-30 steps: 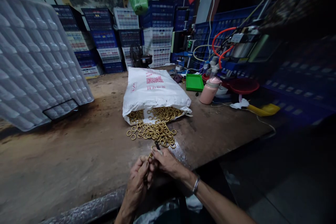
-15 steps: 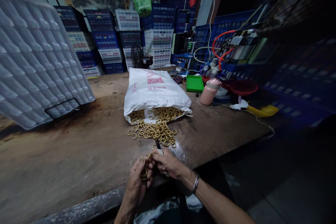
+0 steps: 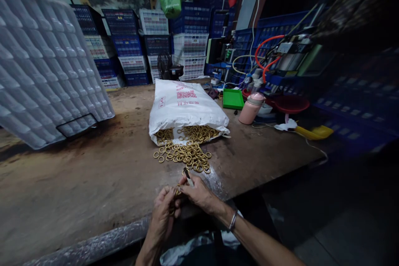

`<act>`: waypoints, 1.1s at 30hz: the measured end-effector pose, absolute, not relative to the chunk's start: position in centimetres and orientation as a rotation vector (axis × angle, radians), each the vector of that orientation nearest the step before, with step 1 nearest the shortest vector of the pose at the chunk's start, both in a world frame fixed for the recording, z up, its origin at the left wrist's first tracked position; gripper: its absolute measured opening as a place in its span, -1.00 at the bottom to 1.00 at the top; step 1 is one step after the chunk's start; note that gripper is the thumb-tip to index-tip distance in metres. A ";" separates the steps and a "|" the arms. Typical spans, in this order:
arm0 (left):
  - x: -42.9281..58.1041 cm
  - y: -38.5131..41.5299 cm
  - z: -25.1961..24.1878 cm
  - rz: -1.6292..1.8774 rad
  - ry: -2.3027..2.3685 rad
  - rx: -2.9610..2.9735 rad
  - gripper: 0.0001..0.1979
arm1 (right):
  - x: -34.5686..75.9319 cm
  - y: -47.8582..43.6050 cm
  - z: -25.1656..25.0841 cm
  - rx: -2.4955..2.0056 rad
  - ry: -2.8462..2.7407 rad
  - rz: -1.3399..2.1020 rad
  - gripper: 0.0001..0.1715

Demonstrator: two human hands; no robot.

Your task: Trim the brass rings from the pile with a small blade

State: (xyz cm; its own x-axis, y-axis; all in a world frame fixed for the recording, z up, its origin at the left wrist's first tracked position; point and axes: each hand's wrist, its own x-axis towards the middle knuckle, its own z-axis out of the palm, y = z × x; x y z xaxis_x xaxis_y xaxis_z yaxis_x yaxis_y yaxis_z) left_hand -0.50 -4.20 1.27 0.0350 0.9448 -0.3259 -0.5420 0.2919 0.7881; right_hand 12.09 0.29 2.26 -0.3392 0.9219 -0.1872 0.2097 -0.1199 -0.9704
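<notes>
My left hand (image 3: 164, 208) is closed around brass-coloured rings, with one ring (image 3: 178, 191) pinched at its fingertips. My right hand (image 3: 199, 193) grips a slim knife-like tool (image 3: 188, 177) with a dark flat tip and a whitish handle. Its fingers meet the same ring, so both hands are together at the table's front edge. Just beyond them lies a loose pile of brass rings (image 3: 188, 156). It spills from the open mouth of a white woven sack (image 3: 187, 110) with red print. The rings deeper in my left palm are mostly hidden.
A tall stack of clear plastic trays (image 3: 52, 70) leans at left on the wooden table (image 3: 77, 191). To the right stand a green tray (image 3: 233, 99), a pink bottle (image 3: 251, 109), a red dish (image 3: 289, 104) and a yellow scoop (image 3: 314, 132). Stacked crates (image 3: 190, 43) line the back.
The tool in my right hand has tilted, and my left fingers have shifted around the ring. The whole view has moved slightly. The pile and sack look unchanged.
</notes>
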 end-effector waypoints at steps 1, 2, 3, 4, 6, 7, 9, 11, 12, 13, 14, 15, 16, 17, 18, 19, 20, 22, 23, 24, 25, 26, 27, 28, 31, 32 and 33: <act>-0.5 -4.2 1.2 1.227 0.966 0.522 -0.71 | 12.1 0.3 2.5 -1.272 -1.568 1.460 -0.90; -0.5 -4.2 1.2 1.224 0.968 0.515 -0.71 | 12.0 0.2 2.6 -1.266 -1.596 1.408 -0.91; -0.5 -4.2 1.1 1.218 0.965 0.511 -0.71 | 12.0 0.2 2.8 -1.259 -1.626 1.355 -0.93; -0.5 -4.2 1.1 1.212 0.958 0.509 -0.72 | 12.0 0.1 2.9 -1.253 -1.654 1.306 -0.95; -0.5 -4.3 0.9 1.210 0.945 0.514 -0.72 | 11.9 0.1 3.1 -1.246 -1.695 1.235 -0.98; -0.5 -4.3 0.9 1.212 0.940 0.520 -0.73 | 11.8 0.1 3.1 -1.246 -1.707 1.215 -0.98; -0.5 -4.3 0.8 1.218 0.938 0.513 -0.74 | 11.7 0.1 3.0 -1.242 -1.716 1.192 -0.96; -0.6 -4.3 1.0 1.208 0.918 0.469 -0.75 | 11.7 0.2 3.0 -1.231 -1.717 1.182 -0.93; -0.6 -4.2 1.1 1.196 0.905 0.426 -0.77 | 11.7 0.2 3.0 -1.228 -1.717 1.182 -0.91; -0.7 -4.2 1.2 1.178 0.898 0.369 -0.79 | 11.7 0.2 3.1 -1.226 -1.721 1.185 -0.89; -0.8 -4.0 1.3 1.156 0.894 0.303 -0.83 | 11.7 0.2 3.2 -1.228 -1.729 1.193 -0.87; -0.8 -3.9 1.5 1.131 0.893 0.227 -0.87 | 11.8 0.1 3.4 -1.232 -1.738 1.209 -0.86; -0.8 -3.7 1.6 1.107 0.895 0.146 -0.89 | 11.7 0.1 3.6 -1.236 -1.748 1.234 -0.85; -0.9 -3.5 1.8 1.083 0.893 0.069 -0.89 | 11.7 0.0 3.7 -1.235 -1.757 1.270 -0.82; -0.9 -3.4 1.9 1.062 0.883 0.002 -0.86 | 11.7 -0.1 3.9 -1.230 -1.758 1.311 -0.80; -0.8 -3.2 2.0 1.048 0.866 -0.050 -0.83 | 11.7 -0.1 4.0 -1.228 -1.750 1.350 -0.77; -0.8 -3.2 2.2 1.038 0.844 -0.087 -0.80 | 11.6 -0.1 4.0 -1.226 -1.733 1.388 -0.75; -0.7 -3.2 2.4 1.022 0.787 -0.119 -0.77 | 11.6 -0.1 4.0 -1.224 -1.687 1.459 -0.76; -0.6 -3.3 2.5 1.015 0.755 -0.122 -0.77 | 11.6 0.0 3.9 -1.221 -1.661 1.494 -0.78; -0.6 -3.4 2.5 1.009 0.726 -0.122 -0.77 | 11.6 0.0 3.8 -1.216 -1.641 1.524 -0.79; -0.6 -3.5 2.5 1.000 0.702 -0.120 -0.77 | 11.6 0.1 3.6 -1.210 -1.628 1.544 -0.79; -0.6 -3.6 2.5 0.990 0.683 -0.119 -0.77 | 11.6 0.2 3.5 -1.205 -1.624 1.549 -0.79; -0.6 -3.7 2.5 0.980 0.668 -0.117 -0.77 | 11.6 0.3 3.4 -1.204 -1.626 1.537 -0.78; -0.6 -3.7 2.4 0.975 0.655 -0.112 -0.77 | 11.6 0.4 3.3 -1.206 -1.632 1.518 -0.77; -0.7 -3.8 2.2 0.974 0.623 -0.091 -0.77 | 11.6 0.5 3.2 -1.200 -1.655 1.479 -0.75; -0.7 -3.9 2.1 0.976 0.617 -0.090 -0.76 | 11.6 0.5 3.2 -1.194 -1.658 1.477 -0.74; -0.7 -3.9 2.1 0.974 0.612 -0.096 -0.76 | 11.6 0.5 3.2 -1.192 -1.661 1.475 -0.74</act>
